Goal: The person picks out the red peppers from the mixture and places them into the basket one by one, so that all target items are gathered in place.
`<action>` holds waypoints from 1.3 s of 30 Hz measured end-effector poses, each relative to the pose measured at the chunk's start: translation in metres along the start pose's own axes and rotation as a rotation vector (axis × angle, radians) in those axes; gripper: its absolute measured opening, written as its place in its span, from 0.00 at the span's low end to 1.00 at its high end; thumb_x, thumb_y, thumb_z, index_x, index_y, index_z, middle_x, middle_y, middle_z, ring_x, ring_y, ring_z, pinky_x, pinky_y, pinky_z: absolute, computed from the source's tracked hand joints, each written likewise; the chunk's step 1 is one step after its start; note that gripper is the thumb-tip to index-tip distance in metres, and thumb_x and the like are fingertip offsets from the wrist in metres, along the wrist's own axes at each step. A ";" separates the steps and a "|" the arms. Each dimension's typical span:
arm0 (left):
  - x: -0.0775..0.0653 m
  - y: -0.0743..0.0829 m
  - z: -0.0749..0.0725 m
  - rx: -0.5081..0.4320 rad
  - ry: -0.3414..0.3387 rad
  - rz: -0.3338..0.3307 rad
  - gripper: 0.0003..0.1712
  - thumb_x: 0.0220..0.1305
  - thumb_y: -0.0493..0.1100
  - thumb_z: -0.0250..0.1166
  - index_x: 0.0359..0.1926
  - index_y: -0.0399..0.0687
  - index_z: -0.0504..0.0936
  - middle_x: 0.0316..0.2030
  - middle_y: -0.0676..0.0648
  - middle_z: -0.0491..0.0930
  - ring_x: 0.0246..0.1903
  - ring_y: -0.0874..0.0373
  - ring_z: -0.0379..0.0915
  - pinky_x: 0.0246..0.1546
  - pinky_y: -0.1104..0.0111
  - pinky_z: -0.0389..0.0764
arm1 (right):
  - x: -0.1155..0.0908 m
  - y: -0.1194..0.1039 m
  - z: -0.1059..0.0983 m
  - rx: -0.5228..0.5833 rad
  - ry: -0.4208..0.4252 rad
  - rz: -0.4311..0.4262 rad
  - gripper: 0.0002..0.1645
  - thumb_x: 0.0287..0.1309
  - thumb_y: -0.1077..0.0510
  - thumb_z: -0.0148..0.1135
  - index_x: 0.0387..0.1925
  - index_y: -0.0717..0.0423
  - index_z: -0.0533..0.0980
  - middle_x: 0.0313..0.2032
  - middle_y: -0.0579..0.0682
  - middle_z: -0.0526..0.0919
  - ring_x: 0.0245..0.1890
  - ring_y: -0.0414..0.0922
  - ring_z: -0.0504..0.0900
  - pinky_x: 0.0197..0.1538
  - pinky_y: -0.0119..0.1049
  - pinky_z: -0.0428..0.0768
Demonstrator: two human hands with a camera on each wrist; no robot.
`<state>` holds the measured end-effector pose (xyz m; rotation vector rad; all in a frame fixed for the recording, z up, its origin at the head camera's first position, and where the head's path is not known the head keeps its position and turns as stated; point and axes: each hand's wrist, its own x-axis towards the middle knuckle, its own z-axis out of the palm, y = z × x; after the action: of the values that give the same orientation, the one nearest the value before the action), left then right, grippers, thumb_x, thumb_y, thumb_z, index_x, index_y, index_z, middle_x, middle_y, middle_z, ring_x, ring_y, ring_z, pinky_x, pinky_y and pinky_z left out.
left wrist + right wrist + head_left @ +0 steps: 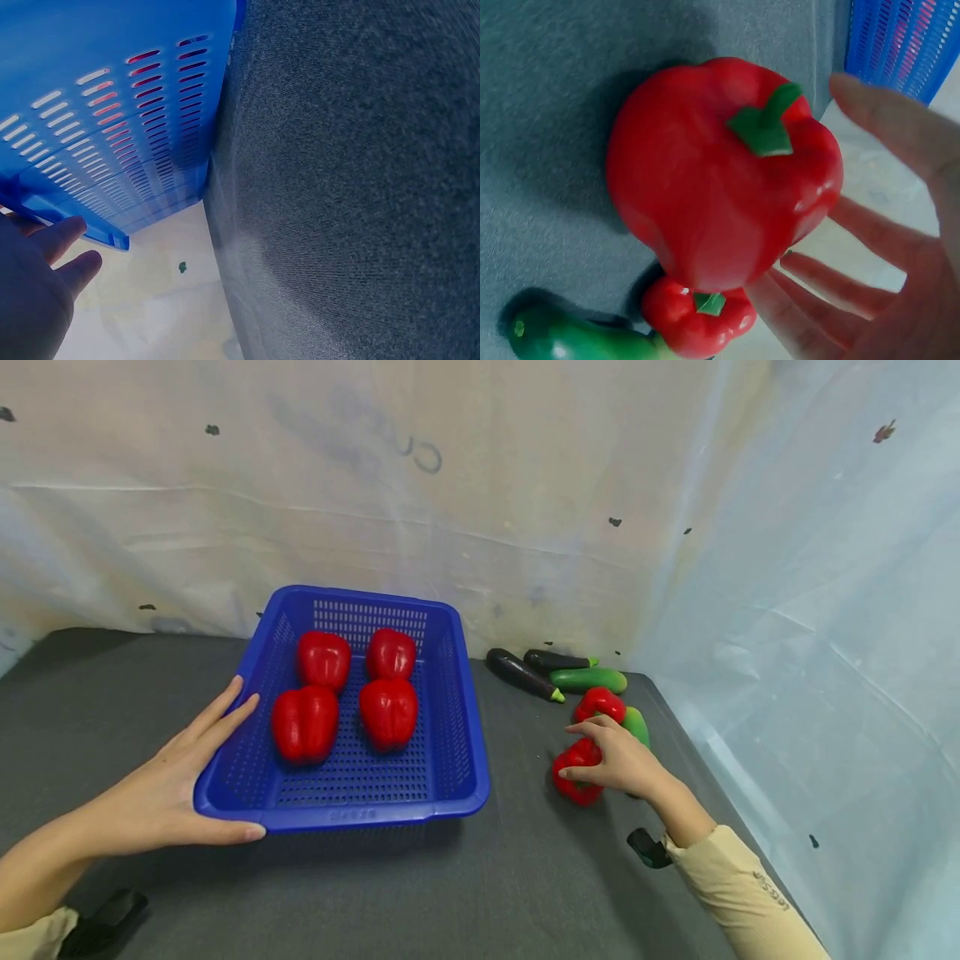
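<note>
Head view: person at a dark table (510, 877), both hands out. Right hand (622, 760) is over at the right with the near pepper (705, 172), thumb and fingers parted widely around it. Right wrist view has the thumb clear of the pepper and the fingers along its side; no grip visible, and whether a fingertip touches can't be told. Near pepper sits on the table, right of the basket (360, 817), green stem (765, 131) facing the wrist camera.

Left hand (176, 785) is at the basket's near left corner: fingers fairly straight at the left rim, thumb along the front rim, hand spread, not curled tight around anything. Basket is blue, slotted, holding four red peppers in two rows of two, well apart from the right hand.

Just behind the near pepper: rear pepper (600, 702), also red, with a short cucumber (637, 725) beside it. Farther back, a long cucumber (588, 680) and two eggplants, front one (519, 672) slanting, back one (555, 660) near the plastic sheet (525, 460). Sleeves (750, 885) are beige; dark strap (649, 849) at the right wrist.
</note>
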<state>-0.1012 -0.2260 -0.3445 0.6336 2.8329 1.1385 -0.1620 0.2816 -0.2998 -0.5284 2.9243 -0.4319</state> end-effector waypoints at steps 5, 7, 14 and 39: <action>0.000 0.000 0.000 0.000 -0.004 0.002 0.72 0.38 0.50 0.78 0.76 0.62 0.37 0.76 0.52 0.24 0.69 0.26 0.33 0.42 0.24 0.60 | -0.003 0.007 -0.002 0.029 -0.054 -0.036 0.41 0.49 0.47 0.72 0.63 0.58 0.69 0.63 0.66 0.66 0.60 0.60 0.69 0.56 0.58 0.74; 0.000 0.000 0.000 0.001 -0.006 -0.001 0.72 0.38 0.50 0.78 0.76 0.62 0.37 0.76 0.53 0.24 0.69 0.26 0.33 0.42 0.24 0.60 | -0.004 0.011 -0.002 0.041 -0.076 -0.061 0.43 0.48 0.49 0.72 0.65 0.57 0.67 0.64 0.65 0.65 0.61 0.59 0.68 0.55 0.57 0.74; 0.000 0.000 0.000 -0.004 -0.003 -0.001 0.72 0.38 0.50 0.78 0.76 0.61 0.37 0.76 0.53 0.24 0.69 0.26 0.32 0.43 0.24 0.58 | -0.007 0.028 -0.002 0.123 -0.190 -0.122 0.49 0.48 0.63 0.69 0.71 0.50 0.59 0.67 0.57 0.62 0.57 0.53 0.67 0.46 0.45 0.77; -0.001 0.000 0.001 -0.017 -0.001 0.010 0.71 0.38 0.49 0.78 0.76 0.61 0.39 0.76 0.53 0.24 0.69 0.26 0.33 0.44 0.24 0.57 | -0.006 0.037 0.014 0.044 -0.005 -0.149 0.49 0.48 0.41 0.71 0.70 0.40 0.61 0.58 0.52 0.69 0.37 0.43 0.76 0.38 0.35 0.77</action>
<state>-0.1000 -0.2259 -0.3451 0.6478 2.8198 1.1617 -0.1659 0.3128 -0.3241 -0.7432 2.8734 -0.5107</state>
